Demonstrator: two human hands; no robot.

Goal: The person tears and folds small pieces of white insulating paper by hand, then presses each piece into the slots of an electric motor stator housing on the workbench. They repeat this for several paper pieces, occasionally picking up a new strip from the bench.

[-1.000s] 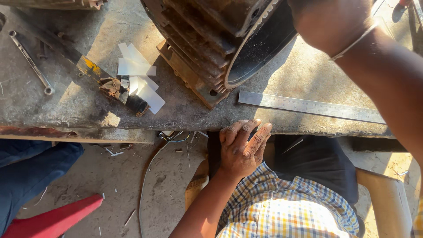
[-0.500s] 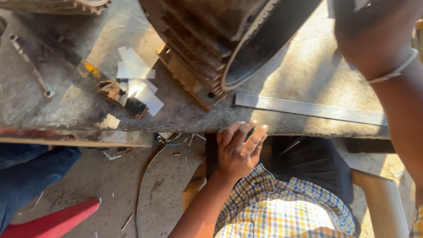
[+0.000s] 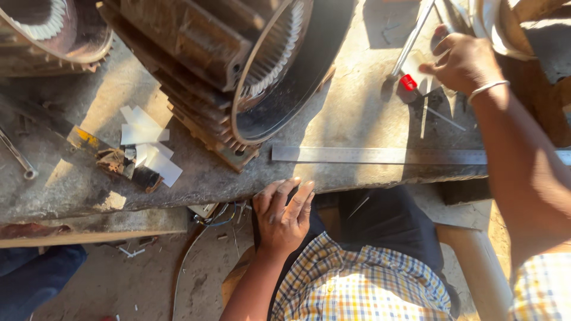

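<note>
Two hands, and only the right hand is really on anything: its fingers are curled loosely down over a small red-capped tool lying on the workbench toward the far right corner. I can't tell from this angle if they're actually pinching it or just resting on top, since the thumb side is in shadow. The red bit sits just left of and slightly below the fingertips, touching or nearly so. A long shiny metal rod runs from beside it up and away toward the far edge, tilted a little to the right, so its long axis points away from the person. A couple of thin pins or nails lie just nearer the front, under the hand's shadow. The left hand is well apart from all that, parked on the near edge of the bench with fingers slightly spread and holding nothing, so the right one is clearly the nearer. Between the two hands a steel ruler lies flat, its length parallel to the near edge. Further left there's the big finned motor housing, then white paper slips and a spanner by the left edge.
</note>
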